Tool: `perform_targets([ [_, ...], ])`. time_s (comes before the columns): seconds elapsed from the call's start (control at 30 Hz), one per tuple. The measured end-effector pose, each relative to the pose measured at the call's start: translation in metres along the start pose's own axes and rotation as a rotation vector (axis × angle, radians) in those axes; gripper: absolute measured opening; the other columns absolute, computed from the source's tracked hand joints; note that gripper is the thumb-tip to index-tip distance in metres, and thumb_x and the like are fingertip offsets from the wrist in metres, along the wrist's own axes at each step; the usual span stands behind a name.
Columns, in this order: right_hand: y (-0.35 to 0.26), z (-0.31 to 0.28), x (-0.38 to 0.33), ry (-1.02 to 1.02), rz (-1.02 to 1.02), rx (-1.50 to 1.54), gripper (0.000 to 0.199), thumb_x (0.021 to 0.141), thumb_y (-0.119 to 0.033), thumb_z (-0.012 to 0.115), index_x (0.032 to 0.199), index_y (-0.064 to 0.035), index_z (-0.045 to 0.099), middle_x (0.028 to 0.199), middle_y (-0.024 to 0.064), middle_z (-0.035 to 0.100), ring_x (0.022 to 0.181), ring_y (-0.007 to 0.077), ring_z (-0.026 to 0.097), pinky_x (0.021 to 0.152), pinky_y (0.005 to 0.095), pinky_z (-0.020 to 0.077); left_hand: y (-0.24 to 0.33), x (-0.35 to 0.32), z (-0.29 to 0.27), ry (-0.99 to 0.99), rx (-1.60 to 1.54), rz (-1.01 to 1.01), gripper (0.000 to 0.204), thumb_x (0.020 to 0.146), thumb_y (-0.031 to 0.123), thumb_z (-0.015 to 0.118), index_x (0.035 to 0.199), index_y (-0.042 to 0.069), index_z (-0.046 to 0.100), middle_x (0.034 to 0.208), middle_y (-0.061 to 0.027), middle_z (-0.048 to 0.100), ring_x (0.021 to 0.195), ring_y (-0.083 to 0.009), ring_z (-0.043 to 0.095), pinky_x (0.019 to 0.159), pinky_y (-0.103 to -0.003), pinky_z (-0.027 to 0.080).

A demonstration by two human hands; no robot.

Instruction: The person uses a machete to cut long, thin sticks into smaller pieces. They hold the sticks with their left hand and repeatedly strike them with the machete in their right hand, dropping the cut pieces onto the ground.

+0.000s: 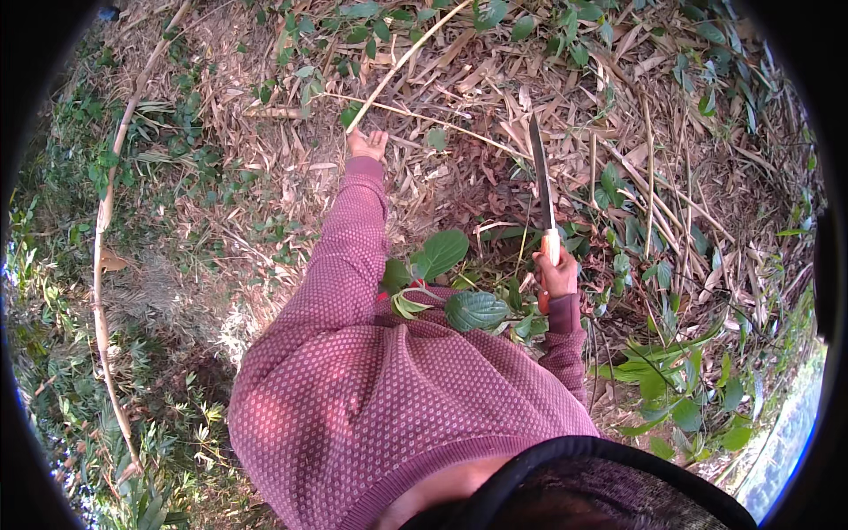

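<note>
Our right hand [555,274] keeps a closed grip on a long knife [541,177], blade up. Our left hand [367,143] reaches out, fingers open, touching a thin pale stem [402,62].

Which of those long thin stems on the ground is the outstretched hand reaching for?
The left hand reaches the pale stem slanting up toward the top; the long cane curving down the left lies far off.

Long-bladed knife [542,181] with pale handle, blade pointing away, over dry leaf litter; thin bent stem [402,62] nearby.

Right hand [555,274] grips a long knife [542,181], blade pointing away over dry leaf litter [495,97]; left hand [367,143] reaches out to a thin pale stem [402,62] among green leaves.
</note>
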State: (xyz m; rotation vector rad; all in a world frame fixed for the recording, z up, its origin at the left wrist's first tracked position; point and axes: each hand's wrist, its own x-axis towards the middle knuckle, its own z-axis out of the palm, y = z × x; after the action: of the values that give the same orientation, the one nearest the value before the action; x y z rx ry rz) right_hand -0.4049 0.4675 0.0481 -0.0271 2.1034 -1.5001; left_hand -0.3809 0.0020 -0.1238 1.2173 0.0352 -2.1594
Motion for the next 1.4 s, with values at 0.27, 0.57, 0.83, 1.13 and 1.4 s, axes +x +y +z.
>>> perform_targets([
  [0.27, 0.000, -0.003, -0.002, 0.057, -0.035, -0.047, 0.019, 0.073, -0.011, 0.065, 0.087, -0.0003, 0.057, 0.059, -0.0011, 0.052, 0.043, 0.0057, 0.043, 0.038, 0.0213, 0.0338, 0.023, 0.023, 0.057, -0.239, -0.307, 0.078, 0.050, 0.092, 0.022, 0.041, 0.136, 0.009, 0.019, 0.129, -0.0118, 0.044, 0.121, -0.0275, 0.040, 0.097, -0.049, 0.037],
  [0.57, -0.008, -0.006, -0.004, 0.050, -0.059, 0.044, 0.020, 0.075, -0.007, 0.061, 0.093, 0.0005, 0.057, 0.061, 0.0009, 0.055, 0.046, 0.0070, 0.049, 0.041, 0.0206, 0.0379, 0.026, 0.074, 0.033, -0.056, -0.309, 0.073, 0.046, 0.094, 0.029, 0.033, 0.127, -0.001, 0.030, 0.127, -0.0165, 0.040, 0.115, -0.0309, 0.044, 0.094, -0.045, 0.041],
  [0.83, -0.026, -0.004, 0.000, 0.116, -0.064, 0.031, 0.016, 0.079, -0.011, 0.062, 0.087, -0.0004, 0.055, 0.062, 0.0012, 0.055, 0.045, 0.0071, 0.047, 0.041, 0.0210, 0.0367, 0.071, 0.020, 0.100, -0.468, -0.389, 0.602, 0.057, 0.090, 0.037, 0.047, 0.130, -0.001, 0.030, 0.136, -0.0181, 0.031, 0.123, -0.0275, 0.036, 0.102, -0.040, 0.034],
  [1.13, -0.108, -0.029, -0.016, 0.034, -0.316, -0.042, 0.031, 0.072, -0.013, 0.064, 0.098, 0.0015, 0.056, 0.070, 0.0010, 0.056, 0.051, 0.0062, 0.048, 0.044, 0.0215, 0.0400, 0.145, -0.227, 0.195, -0.545, -0.303, 1.253, 0.043, 0.093, 0.045, 0.032, 0.106, 0.004, 0.031, 0.098, -0.0178, 0.052, 0.098, -0.0289, 0.054, 0.090, -0.041, 0.046],
  [1.4, -0.194, 0.024, -0.015, -0.137, -0.657, -0.020, 0.027, 0.076, -0.006, 0.056, 0.100, 0.0025, 0.051, 0.068, 0.0006, 0.051, 0.049, 0.0074, 0.048, 0.044, 0.0207, 0.0406, 0.200, -0.343, 0.194, -0.825, -0.691, 1.417, 0.055, 0.086, 0.064, 0.020, 0.071, 0.015, 0.041, 0.046, 0.0052, 0.031, 0.039, -0.0061, 0.035, 0.044, -0.025, 0.042],
])
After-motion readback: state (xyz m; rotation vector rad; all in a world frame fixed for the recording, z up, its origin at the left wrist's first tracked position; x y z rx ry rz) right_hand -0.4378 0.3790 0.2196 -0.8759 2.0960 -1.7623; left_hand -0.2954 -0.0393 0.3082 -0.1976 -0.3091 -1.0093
